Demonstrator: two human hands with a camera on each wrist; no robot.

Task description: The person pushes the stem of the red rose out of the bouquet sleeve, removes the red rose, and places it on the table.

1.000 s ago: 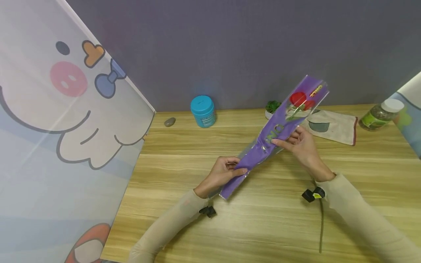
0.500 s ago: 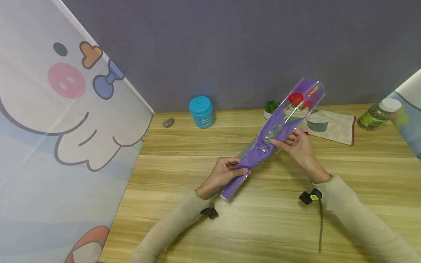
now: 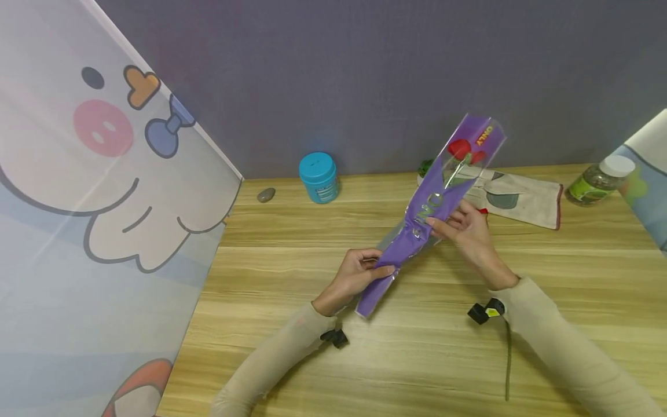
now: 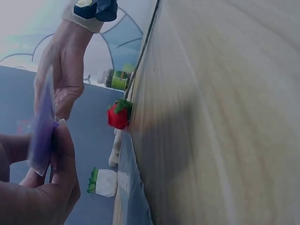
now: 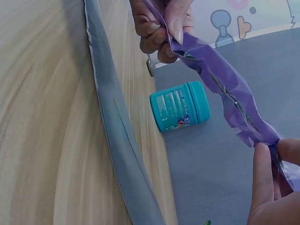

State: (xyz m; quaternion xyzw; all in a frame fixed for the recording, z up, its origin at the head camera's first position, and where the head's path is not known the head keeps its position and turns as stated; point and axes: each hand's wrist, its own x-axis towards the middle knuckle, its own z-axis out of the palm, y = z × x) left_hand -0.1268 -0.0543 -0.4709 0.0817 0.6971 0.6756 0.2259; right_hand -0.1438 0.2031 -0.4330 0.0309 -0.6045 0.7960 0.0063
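Observation:
A long purple flower sleeve (image 3: 401, 249) with a clear front and "ONLY" lettering slants up to the right above the table. Red rose heads show near its top; whether printed or inside, I cannot tell. My left hand (image 3: 346, 278) grips the lower end, thumb on top. Halfway up, my right hand (image 3: 471, 240) pinches the right edge between thumb and fingers. A separate red rose (image 4: 118, 116) lies on the table, its dark stem (image 3: 508, 359) running toward me beneath the right arm. A greyish clear sheet (image 5: 117, 117) rests below the sleeve, mostly hidden in the head view.
A blue lidded tub (image 3: 319, 179) and a grey stone (image 3: 266, 195) stand at the back left. Behind the sleeve is a small potted plant (image 3: 424, 169), partly covered. A beige cloth (image 3: 537, 200) and a white-lidded jar (image 3: 596, 182) sit at the back right.
The sleeve's upper end has swung left and stands a little steeper, while its lower end has shifted slightly right. Both hands keep their hold; the right hand has moved slightly left.

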